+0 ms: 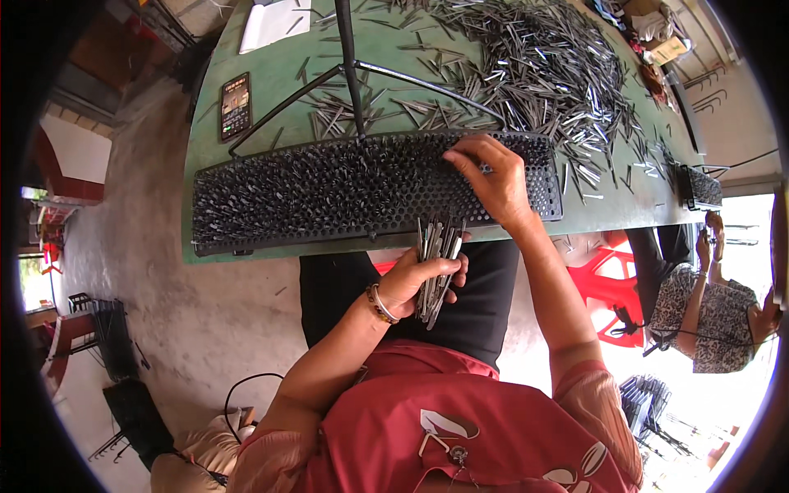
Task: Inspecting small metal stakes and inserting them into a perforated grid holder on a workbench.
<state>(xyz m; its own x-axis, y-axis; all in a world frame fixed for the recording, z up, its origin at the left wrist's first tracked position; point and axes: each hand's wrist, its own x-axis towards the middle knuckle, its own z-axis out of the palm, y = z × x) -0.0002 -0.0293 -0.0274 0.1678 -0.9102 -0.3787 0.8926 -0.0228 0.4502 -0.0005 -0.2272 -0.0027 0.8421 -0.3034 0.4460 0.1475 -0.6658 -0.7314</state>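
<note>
My left hand (423,275) is closed round a bundle of thin, dark metal-like strips (437,300), held upright just in front of the table's near edge. A long black perforated rack (448,197) lies along that edge. Strips stand packed in its holes over the left and middle parts, while many holes show bare toward the right. Over the right part of the rack, my right hand (493,177) is closed, thumb and fingers pinched just above the holes. Whatever lies between those fingertips is too small or hidden to make out.
A large heap of loose strips (559,66) covers the far right of the green table (283,82). Black rods (349,66) rise behind the rack. A phone (235,107) and white paper (275,25) lie far left. Another person (711,316) works at right, near a red chair (604,287).
</note>
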